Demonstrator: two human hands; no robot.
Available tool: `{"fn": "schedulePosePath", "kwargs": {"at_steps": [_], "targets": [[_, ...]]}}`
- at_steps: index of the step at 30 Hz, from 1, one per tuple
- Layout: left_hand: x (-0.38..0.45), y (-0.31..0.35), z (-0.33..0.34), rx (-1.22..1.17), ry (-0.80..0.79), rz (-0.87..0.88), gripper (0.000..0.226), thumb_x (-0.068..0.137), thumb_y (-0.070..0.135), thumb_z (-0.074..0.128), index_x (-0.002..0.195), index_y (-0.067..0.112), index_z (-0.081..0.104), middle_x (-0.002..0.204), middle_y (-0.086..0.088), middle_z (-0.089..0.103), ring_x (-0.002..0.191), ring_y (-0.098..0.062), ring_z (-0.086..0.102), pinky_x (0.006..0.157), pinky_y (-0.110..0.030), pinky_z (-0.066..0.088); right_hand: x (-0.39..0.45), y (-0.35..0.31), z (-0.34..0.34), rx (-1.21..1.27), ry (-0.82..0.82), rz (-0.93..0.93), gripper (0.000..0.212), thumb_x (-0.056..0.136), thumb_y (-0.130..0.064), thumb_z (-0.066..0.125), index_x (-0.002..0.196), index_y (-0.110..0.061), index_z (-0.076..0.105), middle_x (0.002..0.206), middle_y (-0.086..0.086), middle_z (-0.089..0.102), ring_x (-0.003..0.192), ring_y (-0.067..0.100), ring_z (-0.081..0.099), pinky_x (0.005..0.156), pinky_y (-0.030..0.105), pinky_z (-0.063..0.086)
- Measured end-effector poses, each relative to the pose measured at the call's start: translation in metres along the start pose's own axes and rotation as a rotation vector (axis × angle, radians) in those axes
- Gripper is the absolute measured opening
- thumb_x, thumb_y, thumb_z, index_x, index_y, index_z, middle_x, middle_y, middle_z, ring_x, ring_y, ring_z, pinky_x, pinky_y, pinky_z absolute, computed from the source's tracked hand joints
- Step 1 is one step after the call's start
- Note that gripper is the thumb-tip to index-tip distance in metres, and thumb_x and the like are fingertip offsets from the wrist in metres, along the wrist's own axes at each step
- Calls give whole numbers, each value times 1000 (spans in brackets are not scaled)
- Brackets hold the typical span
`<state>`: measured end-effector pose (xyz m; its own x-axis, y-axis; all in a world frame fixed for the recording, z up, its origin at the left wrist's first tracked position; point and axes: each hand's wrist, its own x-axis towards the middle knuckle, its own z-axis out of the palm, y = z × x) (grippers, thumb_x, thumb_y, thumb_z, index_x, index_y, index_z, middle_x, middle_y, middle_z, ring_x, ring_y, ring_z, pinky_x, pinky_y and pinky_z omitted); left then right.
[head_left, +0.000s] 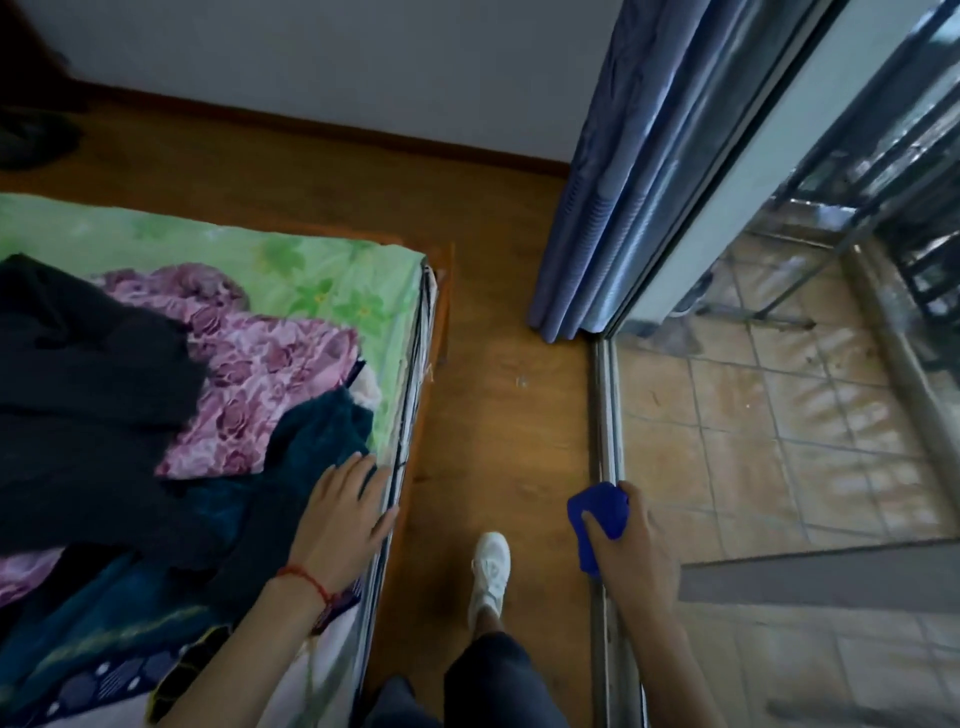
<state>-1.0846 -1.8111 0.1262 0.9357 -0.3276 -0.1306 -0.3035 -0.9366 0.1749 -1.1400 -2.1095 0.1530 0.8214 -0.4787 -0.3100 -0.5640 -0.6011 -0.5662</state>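
Note:
My right hand (628, 551) grips a bunched blue cloth (600, 512) low beside the metal track (605, 415) of a glass sliding door (779, 441). My left hand (345, 512) hangs over the edge of the bed (311, 270) with fingers relaxed and nothing held; a red string circles its wrist. Whether it touches the bedding I cannot tell. On the bed lie a dark teal garment (317, 431), a black garment (78, 374) and a pink rose-print cloth (260, 364) over a green floral sheet.
A strip of wooden floor (498, 395) runs between bed and door, with my white shoe (491, 571) on it. Blue curtains (618, 171) hang at the door's far end. Beyond the glass is a tiled balcony (810, 415) with railings.

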Motion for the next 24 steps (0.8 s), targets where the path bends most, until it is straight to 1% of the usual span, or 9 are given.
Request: {"fn": "schedulePosePath", "kwargs": {"at_steps": [1, 3, 4, 7, 9, 12, 14, 18, 24], "targets": [[17, 3, -2, 10, -8, 0, 78, 100, 47, 5, 108, -1, 66, 110, -21, 64, 104, -37, 60, 86, -53, 48, 21, 0, 0, 47, -27, -11, 40, 84, -46, 55, 116, -22, 46, 104, 6, 61, 93, 28, 60, 79, 43, 51], [58, 12, -9, -1, -22, -19, 79, 100, 49, 4, 109, 1, 66, 111, -19, 64, 105, -35, 59, 86, -51, 47, 73, -1, -7, 59, -45, -25, 47, 79, -64, 43, 97, -20, 50, 87, 8, 61, 79, 29, 59, 72, 50, 53], [77, 17, -12, -9, -12, -12, 79, 100, 49, 4, 109, 2, 66, 111, -19, 64, 104, -34, 58, 86, -51, 48, 91, -7, -14, 55, -45, -41, 49, 77, -63, 40, 101, -21, 48, 88, 9, 62, 78, 29, 60, 69, 50, 54], [140, 33, -32, -24, 2, -17, 72, 100, 47, 12, 109, 2, 66, 110, -19, 64, 104, -35, 58, 85, -50, 49, 149, -34, -42, -12, -79, -73, 48, 82, -42, 53, 123, -23, 38, 107, 8, 62, 88, 25, 61, 72, 41, 52], [178, 39, -41, -22, 35, -1, 70, 100, 47, 13, 112, 1, 64, 111, -20, 63, 108, -34, 55, 86, -51, 48, 183, -53, -56, -102, -94, -89, 44, 87, -37, 54, 125, -21, 39, 108, 5, 62, 89, 23, 61, 69, 32, 47], [229, 42, -50, -32, 62, 13, 73, 100, 48, 9, 115, 0, 63, 114, -20, 62, 113, -29, 43, 89, -53, 46, 230, -78, -64, -162, -62, -116, 48, 87, -37, 52, 130, -23, 35, 114, 5, 62, 93, 26, 62, 67, 32, 48], [265, 43, -58, -31, 58, 14, 74, 100, 47, 9, 113, 0, 64, 113, -20, 62, 112, -30, 43, 88, -53, 46, 262, -92, -64, -172, -55, -103, 48, 87, -39, 52, 130, -25, 34, 113, 5, 63, 92, 27, 63, 65, 32, 47], [343, 32, -65, -31, 68, 24, 76, 100, 48, 9, 111, -1, 65, 112, -23, 63, 106, -37, 58, 87, -53, 46, 329, -126, -58, -167, -43, -136, 46, 87, -40, 53, 127, -24, 37, 110, 4, 63, 91, 25, 63, 67, 33, 49], [478, 1, -86, -33, 37, 37, 69, 99, 47, 15, 111, 0, 65, 117, -21, 62, 107, -38, 58, 86, -52, 47, 440, -201, -51, -126, -14, -141, 30, 86, -38, 55, 111, -26, 44, 100, 3, 64, 83, 23, 62, 67, 39, 52]]}}
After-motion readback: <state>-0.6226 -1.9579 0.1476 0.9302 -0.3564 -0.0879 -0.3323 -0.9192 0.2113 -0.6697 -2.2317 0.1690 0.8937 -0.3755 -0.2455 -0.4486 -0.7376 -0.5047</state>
